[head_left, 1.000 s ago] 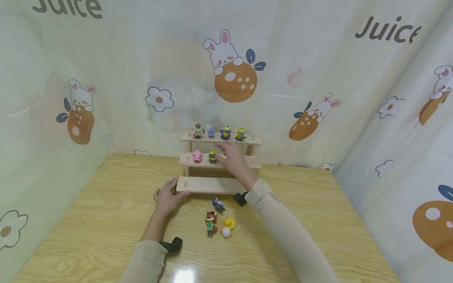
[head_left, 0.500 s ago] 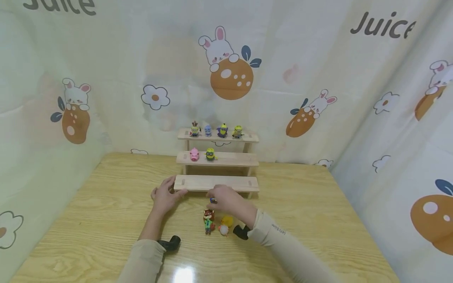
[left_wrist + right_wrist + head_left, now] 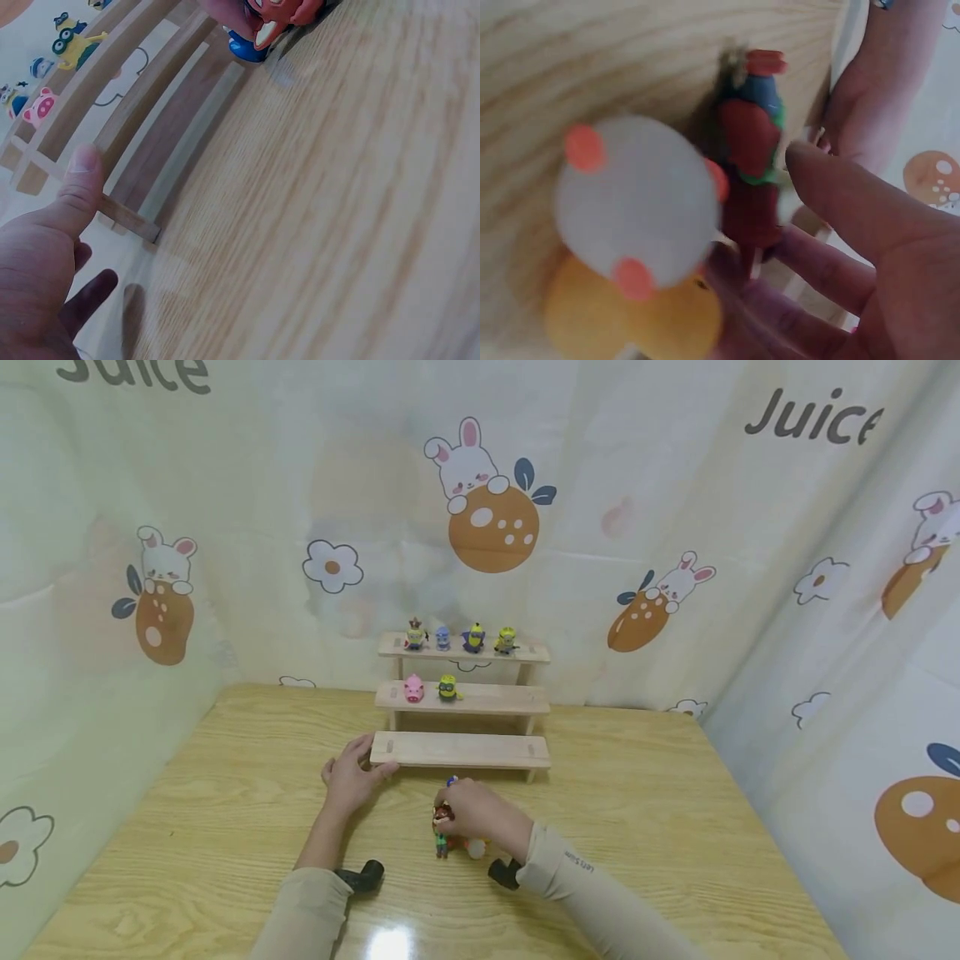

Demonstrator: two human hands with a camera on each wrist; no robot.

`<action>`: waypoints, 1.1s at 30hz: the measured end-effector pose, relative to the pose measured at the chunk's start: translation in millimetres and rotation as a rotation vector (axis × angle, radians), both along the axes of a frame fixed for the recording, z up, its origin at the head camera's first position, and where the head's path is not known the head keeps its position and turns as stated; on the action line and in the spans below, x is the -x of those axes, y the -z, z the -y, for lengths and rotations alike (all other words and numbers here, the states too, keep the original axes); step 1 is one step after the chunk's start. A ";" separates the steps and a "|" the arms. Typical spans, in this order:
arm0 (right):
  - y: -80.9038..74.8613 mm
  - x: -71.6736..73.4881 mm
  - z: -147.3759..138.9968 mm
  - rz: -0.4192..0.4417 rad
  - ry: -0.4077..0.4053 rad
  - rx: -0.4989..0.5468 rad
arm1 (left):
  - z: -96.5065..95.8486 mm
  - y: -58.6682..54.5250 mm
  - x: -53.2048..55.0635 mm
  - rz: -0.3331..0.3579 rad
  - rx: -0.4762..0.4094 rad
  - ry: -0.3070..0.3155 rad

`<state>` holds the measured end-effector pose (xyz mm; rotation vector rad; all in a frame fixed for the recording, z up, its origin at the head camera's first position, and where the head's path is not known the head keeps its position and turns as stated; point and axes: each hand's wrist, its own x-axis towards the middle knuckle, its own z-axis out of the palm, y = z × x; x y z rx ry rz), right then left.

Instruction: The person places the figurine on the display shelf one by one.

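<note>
My left hand (image 3: 354,779) holds the left end of the lowest step of a three-tier wooden display stand (image 3: 461,749). In the left wrist view its thumb (image 3: 84,169) lies along the step's front edge, other fingers spread below. My right hand (image 3: 480,817) is at a fox figurine (image 3: 441,843) in a green shirt on the table. In the right wrist view the thumb and fingers stand spread either side of the fox's head (image 3: 750,214). Beside it sit a round white toy with orange nubs (image 3: 637,202) and a yellow duck (image 3: 592,319). A small blue figure (image 3: 452,782) is partly hidden behind the right hand.
Several small figures, including a crowned one (image 3: 415,635), stand along the top tier. A pink pig (image 3: 413,689) and a yellow goggled minion (image 3: 447,688) stand on the middle tier's left half. A printed curtain (image 3: 375,485) hangs behind the wooden table (image 3: 637,793).
My right hand has left the goggled minion on the middle tier, come down past the blue figure, and reached the fox's head. My left hand has stayed at the stand.
</note>
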<state>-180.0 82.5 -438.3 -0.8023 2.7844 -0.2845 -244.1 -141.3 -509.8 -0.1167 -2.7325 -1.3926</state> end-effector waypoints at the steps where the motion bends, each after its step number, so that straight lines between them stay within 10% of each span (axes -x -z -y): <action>1: 1.5 0.1 -0.1 -0.009 -0.008 0.010 | 0.0 0.1 0.1 0.002 -0.001 -0.001; 33: -9.6 -3.4 -5.7 0.033 -0.003 0.133 | -1.4 -2.2 -0.7 0.000 0.025 -0.003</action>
